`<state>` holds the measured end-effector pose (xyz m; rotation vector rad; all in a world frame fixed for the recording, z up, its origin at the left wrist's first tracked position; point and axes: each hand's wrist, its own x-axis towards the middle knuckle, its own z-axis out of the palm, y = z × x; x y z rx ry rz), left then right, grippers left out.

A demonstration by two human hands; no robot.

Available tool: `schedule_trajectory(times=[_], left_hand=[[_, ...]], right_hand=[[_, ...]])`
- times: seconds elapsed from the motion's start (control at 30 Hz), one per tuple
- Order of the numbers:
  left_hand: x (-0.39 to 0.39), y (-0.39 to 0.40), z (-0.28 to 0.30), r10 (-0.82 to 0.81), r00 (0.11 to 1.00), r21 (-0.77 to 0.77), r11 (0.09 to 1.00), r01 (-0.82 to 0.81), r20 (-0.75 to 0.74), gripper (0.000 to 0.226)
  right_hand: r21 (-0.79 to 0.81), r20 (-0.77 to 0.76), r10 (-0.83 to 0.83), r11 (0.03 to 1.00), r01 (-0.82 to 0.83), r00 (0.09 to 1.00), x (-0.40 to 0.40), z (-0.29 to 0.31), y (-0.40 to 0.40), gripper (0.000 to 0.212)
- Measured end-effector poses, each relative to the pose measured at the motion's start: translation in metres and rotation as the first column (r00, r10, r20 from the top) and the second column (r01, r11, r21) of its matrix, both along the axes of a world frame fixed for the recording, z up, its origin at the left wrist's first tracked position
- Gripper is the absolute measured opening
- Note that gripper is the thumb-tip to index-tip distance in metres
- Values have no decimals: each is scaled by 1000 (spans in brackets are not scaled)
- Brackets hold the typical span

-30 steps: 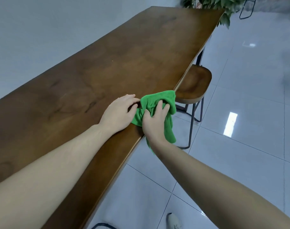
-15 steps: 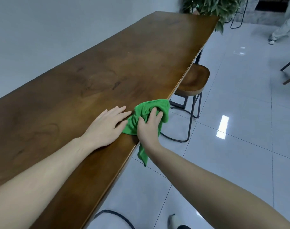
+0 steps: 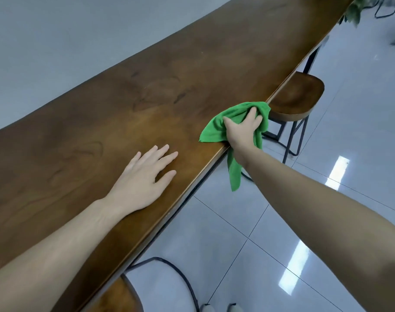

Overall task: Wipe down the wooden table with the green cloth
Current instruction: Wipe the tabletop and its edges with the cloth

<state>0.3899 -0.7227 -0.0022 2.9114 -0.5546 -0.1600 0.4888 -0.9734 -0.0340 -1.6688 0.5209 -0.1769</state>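
Long wooden table [image 3: 169, 91] — dark brown, grain swirls showing, running along a pale wall; green cloth [image 3: 216, 127] bunched at the near edge, one tail hanging over the side; right hand [image 3: 242, 129] pressed on the cloth, fingers curled into it; left hand [image 3: 144, 174] flat on bare wood, fingers spread — well apart from the cloth.

The right hand [image 3: 242, 129] is covering the middle of the green cloth [image 3: 216, 128]; the near stool [image 3: 115, 298] is running off the frame's bottom edge, and the plant [image 3: 353, 12] at upper right is blurring
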Motion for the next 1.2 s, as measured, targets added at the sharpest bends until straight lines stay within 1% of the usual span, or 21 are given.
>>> schedule_trajectory(times=[0.13, 0.2, 0.27, 0.37, 0.43, 0.53, 0.63, 0.7, 0.77, 0.83, 0.9, 1.0, 1.2], left_hand=[[-8, 0, -7, 8, 996, -7, 1000, -7, 84, 51], [-8, -1, -8, 7, 996, -1, 1000, -7, 91, 51], [-7, -2, -7, 8, 996, -2, 1000, -8, 87, 53], [-7, -2, -5, 9, 996, -12, 1000, -8, 85, 55], [-7, -2, -6, 11, 995, -33, 999, -7, 104, 54], [-8, 0, -8, 43, 990, -133, 991, -25, 134, 46], [-12, 3, -8, 76, 982, -265, 964, -28, 175, 37], [-18, 6, -6, 89, 976, -353, 935, -13, 200, 32], [-25, 11, -3, 86, 983, -420, 907, -10, 162, 30], [-36, 23, -5, 35, 993, -403, 915, 13, 112, 32], [-51, 42, -9, -25, 995, -338, 940, 55, 92, 34], [-75, 73, -10, -81, 995, -292, 952, 95, 62, 36], [-127, 128, -5, -122, 991, -222, 966, 130, 50, 45]], right_hand=[[-8, -2, -3, 1000, 3, 1000, 9, 0, -12, 101], [-41, -12, 17, 999, -18, 1000, 7, 1, -11, 100], [-108, -15, 39, 993, -41, 999, 0, 3, -3, 93], [-226, 31, 46, 973, -38, 998, -25, 3, 20, 77], [-225, 76, 87, 972, -67, 993, -48, -1, 42, 72], [-177, 142, 146, 977, -120, 979, -86, -8, 79, 68], [-97, 163, 141, 987, -126, 976, -120, -11, 113, 69], [-75, 172, 131, 990, -119, 976, -139, -11, 130, 69], [-81, 158, 143, 988, -132, 977, -155, -13, 144, 69], [-98, 142, 160, 984, -147, 977, -174, -13, 160, 68], [-116, 149, 164, 982, -147, 975, -196, -12, 179, 67], [-141, 142, 172, 978, -152, 975, -220, -13, 203, 68], [-107, 60, 138, 986, -131, 989, -220, -7, 208, 75]])
